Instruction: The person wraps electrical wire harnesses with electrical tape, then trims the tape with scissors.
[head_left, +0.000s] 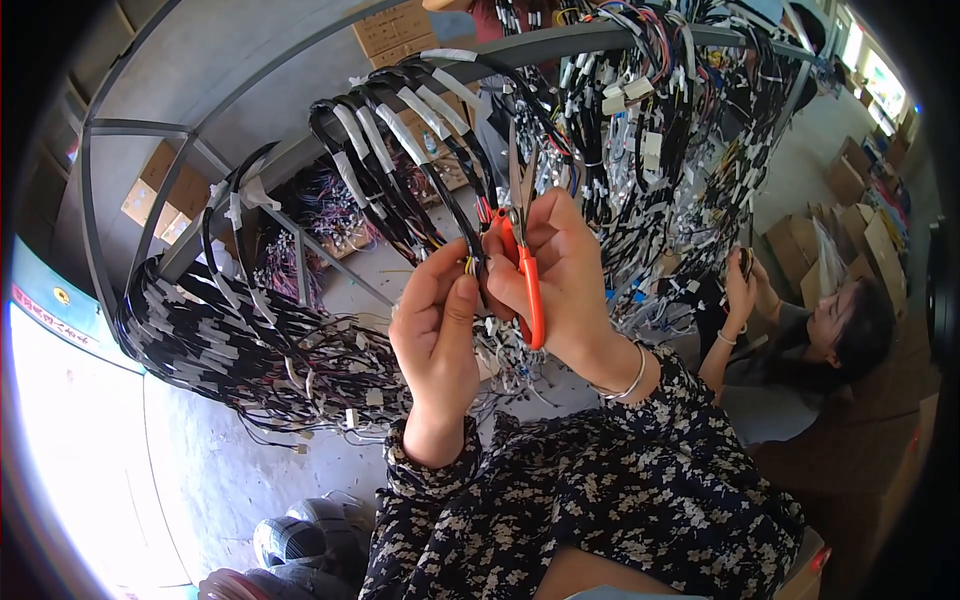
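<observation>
My right hand [562, 268] grips orange-handled scissors [524, 250], blades pointing up toward a grey metal rack rail [560, 42]. My left hand [437, 330] pinches a black wire bundle [440, 190] that hangs from the rail, right beside the scissors. The bundle is wrapped with white tape bands, and its coloured wire ends show between my fingers. Both forearms wear a dark floral sleeve, and a silver bangle sits on my right wrist.
Many black wire harnesses [230, 340] drape over the rack at left, and more with white connectors [660, 130] hang at right. Another person [810, 340] sits at right holding a small object. Cardboard boxes [860, 240] stand on the floor behind.
</observation>
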